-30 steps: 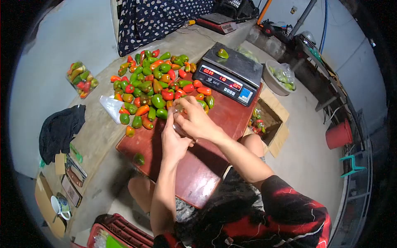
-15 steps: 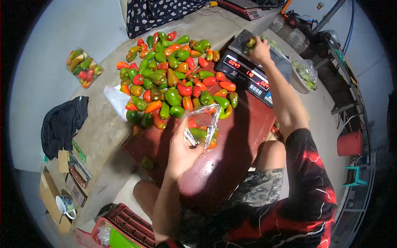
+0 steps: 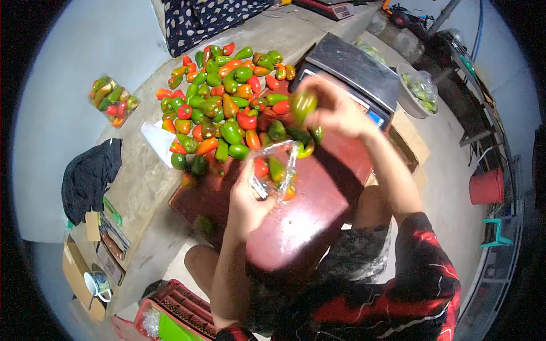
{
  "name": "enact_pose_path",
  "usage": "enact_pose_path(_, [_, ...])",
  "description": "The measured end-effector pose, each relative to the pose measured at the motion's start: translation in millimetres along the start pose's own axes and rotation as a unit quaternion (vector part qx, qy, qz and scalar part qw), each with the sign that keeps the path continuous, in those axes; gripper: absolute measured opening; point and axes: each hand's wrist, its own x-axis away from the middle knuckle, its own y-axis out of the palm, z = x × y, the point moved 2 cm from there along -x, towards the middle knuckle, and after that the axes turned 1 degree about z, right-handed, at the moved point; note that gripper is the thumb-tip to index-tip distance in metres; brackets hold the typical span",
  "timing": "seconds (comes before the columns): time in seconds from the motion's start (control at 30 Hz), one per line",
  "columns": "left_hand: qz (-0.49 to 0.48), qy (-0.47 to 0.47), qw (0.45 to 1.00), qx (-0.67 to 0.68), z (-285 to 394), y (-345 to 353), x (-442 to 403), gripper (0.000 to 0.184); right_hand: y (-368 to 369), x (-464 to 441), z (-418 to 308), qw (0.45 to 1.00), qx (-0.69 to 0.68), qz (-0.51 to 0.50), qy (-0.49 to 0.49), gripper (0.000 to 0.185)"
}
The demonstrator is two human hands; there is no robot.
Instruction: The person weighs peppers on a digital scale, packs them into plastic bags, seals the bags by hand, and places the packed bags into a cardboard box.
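Note:
My left hand [image 3: 249,206] is closed on a clear plastic bag [image 3: 291,162], its mouth facing up over the red tabletop [image 3: 301,216]. Several red, orange and green peppers show inside the bag. Above and to the right, my right hand [image 3: 344,116] grips a green pepper [image 3: 303,106]; both are smeared by motion. A large pile of green, red and orange peppers [image 3: 230,133] lies just beyond the bag. Behind my right hand stands a digital scale [image 3: 358,65], with no pepper visible on its dark plate and its display mostly covered by my hand.
A filled bag of peppers [image 3: 114,102] sits at the far left, with a black cloth [image 3: 91,176] nearer. A bowl with bagged green produce [image 3: 418,94] stands right of the scale. Low left are a mug [image 3: 98,286] and a red crate [image 3: 182,307].
My right hand has lifted the pepper off the scale and brought it left and nearer, close to the bag. My left hand still holds the bag in about the same place.

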Motion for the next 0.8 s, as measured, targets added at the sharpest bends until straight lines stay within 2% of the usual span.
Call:
enact_pose_path(0.03, [-0.007,0.005,1.000,-0.001,1,2,1,0.091,22,17,-19,0.996,0.062,-0.069,-0.015,0.053])
enact_pose_path(0.07, [-0.022,-0.014,0.999,0.027,3,4,0,0.088,44,26,-29,0.980,0.133,-0.110,-0.098,0.055])
enact_pose_path(0.13, [-0.041,-0.082,0.996,0.020,17,10,3,0.079,76,43,-38,0.976,0.133,-0.167,-0.046,0.051])
enact_pose_path(0.17, [-0.034,-0.105,0.993,0.052,29,13,9,0.075,90,45,-31,0.966,0.179,-0.165,-0.089,0.048])
enact_pose_path(0.23, [-0.021,-0.071,0.993,0.097,58,28,15,0.073,100,58,-33,0.925,0.329,-0.177,-0.069,0.050])
enact_pose_path(0.3, [-0.019,-0.076,0.992,0.096,62,25,22,0.079,103,62,-27,0.909,0.372,-0.181,-0.057,0.048])
enact_pose_path(0.33, [-0.013,-0.049,0.996,0.077,54,19,22,0.082,103,62,-40,0.891,0.412,-0.187,-0.040,0.047])
enact_pose_path(0.37, [-0.005,-0.022,0.998,0.060,48,11,21,0.086,95,65,-55,0.889,0.399,-0.225,-0.001,0.048])
enact_pose_path(0.4, [-0.037,-0.036,0.998,0.040,52,3,20,0.088,87,64,-54,0.892,0.381,-0.240,-0.024,0.046])
enact_pose_path(0.47, [-0.018,-0.071,0.997,-0.028,78,1,22,0.081,78,66,-79,0.887,0.376,-0.265,-0.043,0.037])
enact_pose_path(0.5, [-0.008,-0.089,0.993,-0.074,101,5,24,0.080,77,62,-69,0.874,0.406,-0.261,-0.048,0.026])
enact_pose_path(0.57, [0.010,-0.086,0.990,-0.107,115,3,23,0.077,84,70,-112,0.845,0.508,-0.152,-0.068,0.016])
enact_pose_path(0.6, [0.020,-0.098,0.985,-0.141,120,-1,22,0.076,84,70,-116,0.868,0.437,-0.147,-0.183,0.013])
enact_pose_path(0.63, [0.047,-0.121,0.982,-0.134,130,0,25,0.075,88,84,-149,0.910,0.338,-0.141,-0.194,0.011])
enact_pose_path(0.73, [0.014,-0.068,0.994,-0.086,158,13,38,0.072,92,93,-162,0.911,0.339,-0.127,-0.197,0.010])
enact_pose_path(0.8, [-0.022,-0.038,0.996,-0.073,180,36,55,0.072,93,96,-154,0.867,0.468,-0.077,-0.157,0.012])
